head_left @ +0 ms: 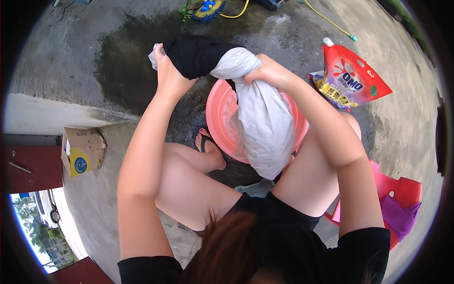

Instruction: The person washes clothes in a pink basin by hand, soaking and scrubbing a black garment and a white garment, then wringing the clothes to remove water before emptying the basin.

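Observation:
A wet-looking black and pale grey garment [203, 54] is stretched and twisted between my two hands. My left hand [171, 73] is closed around its black end, with a bit of pale cloth poking out past the fingers. Farther right, my right hand [264, 73] grips the bunched pale part. From there a wide pale grey length of the cloth hangs toward me, over a pink plastic basin [215, 120]. The basin stands on the ground between my legs and holds sudsy water, partly hidden by the cloth.
A red detergent pouch [352, 78] with a white cap lies right of the basin. A red plastic chair [409, 189] with a purple cloth [399, 215] is at the right. An open cardboard box [85, 149] sits at the left. A yellow hose [328, 19] crosses the far concrete.

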`<state>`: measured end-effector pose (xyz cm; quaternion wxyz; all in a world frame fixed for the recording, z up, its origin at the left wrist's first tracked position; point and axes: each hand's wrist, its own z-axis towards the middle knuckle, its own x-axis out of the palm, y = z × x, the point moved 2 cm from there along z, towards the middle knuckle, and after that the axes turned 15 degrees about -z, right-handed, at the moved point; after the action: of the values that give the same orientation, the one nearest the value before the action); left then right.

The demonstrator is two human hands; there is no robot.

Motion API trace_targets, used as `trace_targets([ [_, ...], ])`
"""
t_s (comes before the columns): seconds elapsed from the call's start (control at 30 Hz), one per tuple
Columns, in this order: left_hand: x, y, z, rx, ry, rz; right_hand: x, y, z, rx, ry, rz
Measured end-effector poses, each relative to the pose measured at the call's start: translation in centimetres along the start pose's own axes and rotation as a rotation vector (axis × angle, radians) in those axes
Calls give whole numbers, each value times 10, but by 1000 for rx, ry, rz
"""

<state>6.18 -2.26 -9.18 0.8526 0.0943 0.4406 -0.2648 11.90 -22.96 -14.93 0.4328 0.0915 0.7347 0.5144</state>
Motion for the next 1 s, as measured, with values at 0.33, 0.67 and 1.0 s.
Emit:
trace_targets([
  [0.33,31,20,17,32,-182,99,12,24,-8,112,71,780],
  [0.67,15,18,22,-531,358,-463,-29,19,-6,-39,-346,712],
  [1.0,-30,2,8,-807,410,-1016,-36,15,1,-71,-457,870],
])
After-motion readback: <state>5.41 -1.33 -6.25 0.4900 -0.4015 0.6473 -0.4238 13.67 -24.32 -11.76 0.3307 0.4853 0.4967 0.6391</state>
